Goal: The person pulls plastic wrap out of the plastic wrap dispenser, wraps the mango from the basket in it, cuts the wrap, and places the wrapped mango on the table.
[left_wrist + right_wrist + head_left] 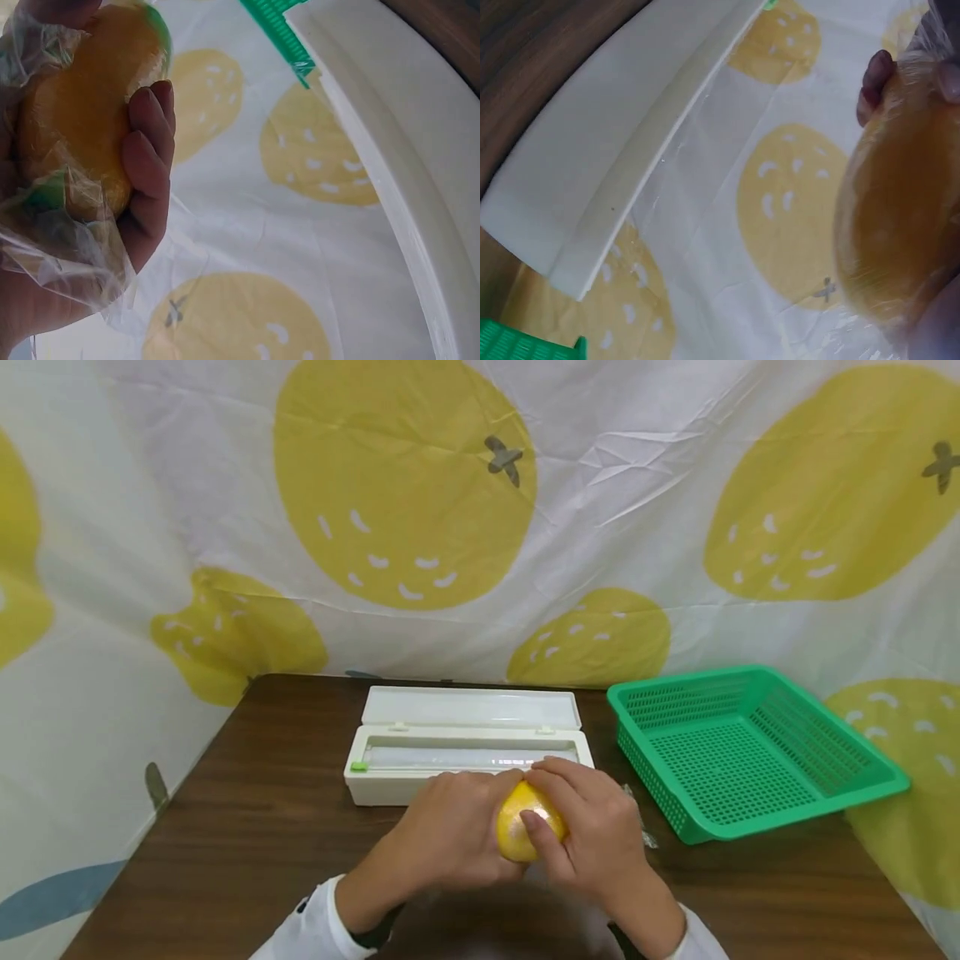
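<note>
Both hands hold a yellow mango-like fruit (517, 835) above the table, in front of the white box. My left hand (453, 827) curls its fingers round one side of it. In the left wrist view the fruit (82, 112) shows green near its ends, and loose cling film (75, 262) bunches below it. My right hand (600, 822) grips the other side, thumb across the near face. Clear film covers the fruit (900, 202) in the right wrist view too. Parts of the fruit are hidden by the fingers.
Behind the hands stands a white cling film box (375, 791), lid raised, a film roll (442, 758) inside and a green slider at its left end. To the right lies a green plastic basket (712, 831). A bit of clear film (648, 840) shows beside the right hand.
</note>
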The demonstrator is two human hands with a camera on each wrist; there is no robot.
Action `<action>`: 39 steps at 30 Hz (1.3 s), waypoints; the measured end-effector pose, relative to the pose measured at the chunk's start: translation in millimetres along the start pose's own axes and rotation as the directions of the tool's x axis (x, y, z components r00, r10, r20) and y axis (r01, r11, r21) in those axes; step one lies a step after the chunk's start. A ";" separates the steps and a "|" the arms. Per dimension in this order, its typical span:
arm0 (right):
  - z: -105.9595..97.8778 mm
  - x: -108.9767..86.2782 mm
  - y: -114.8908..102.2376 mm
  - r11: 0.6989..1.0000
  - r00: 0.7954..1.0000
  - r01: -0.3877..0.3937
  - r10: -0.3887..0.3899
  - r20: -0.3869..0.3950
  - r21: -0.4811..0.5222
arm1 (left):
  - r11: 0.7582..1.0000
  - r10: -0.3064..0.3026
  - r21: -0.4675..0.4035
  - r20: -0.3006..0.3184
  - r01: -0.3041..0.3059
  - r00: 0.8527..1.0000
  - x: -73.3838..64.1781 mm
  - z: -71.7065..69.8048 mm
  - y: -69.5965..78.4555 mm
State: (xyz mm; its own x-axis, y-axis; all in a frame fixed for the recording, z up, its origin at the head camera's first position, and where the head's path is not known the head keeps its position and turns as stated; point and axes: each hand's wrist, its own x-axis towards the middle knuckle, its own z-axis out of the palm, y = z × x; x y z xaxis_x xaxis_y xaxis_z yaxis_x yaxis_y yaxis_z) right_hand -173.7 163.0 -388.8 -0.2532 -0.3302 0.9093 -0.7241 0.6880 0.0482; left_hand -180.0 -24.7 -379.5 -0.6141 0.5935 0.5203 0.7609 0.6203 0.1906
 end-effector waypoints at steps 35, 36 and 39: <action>17.2 -7.8 8.3 -0.321 0.240 -0.547 0.825 0.512 0.773 | 0.967 -0.175 0.169 -0.100 0.190 0.980 9.4 16.3 19.4; 18.3 -8.5 8.4 -0.314 0.236 -0.553 0.829 0.506 0.772 | 0.962 -0.179 0.197 -0.067 0.189 0.982 9.8 15.5 21.3; 21.0 -11.6 7.5 -0.296 0.221 -0.569 0.844 0.489 0.768 | 0.963 -0.074 0.258 -0.040 0.082 0.996 11.0 18.0 29.0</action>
State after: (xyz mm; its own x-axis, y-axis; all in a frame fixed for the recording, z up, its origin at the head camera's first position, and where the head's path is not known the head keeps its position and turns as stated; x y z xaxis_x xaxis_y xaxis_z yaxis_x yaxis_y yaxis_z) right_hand -189.6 158.4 -407.7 -0.9807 0.1913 0.0396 -0.1342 -0.5118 -0.8486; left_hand -168.6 9.0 -383.2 -0.6601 0.5249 0.5373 0.6282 0.7780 0.0117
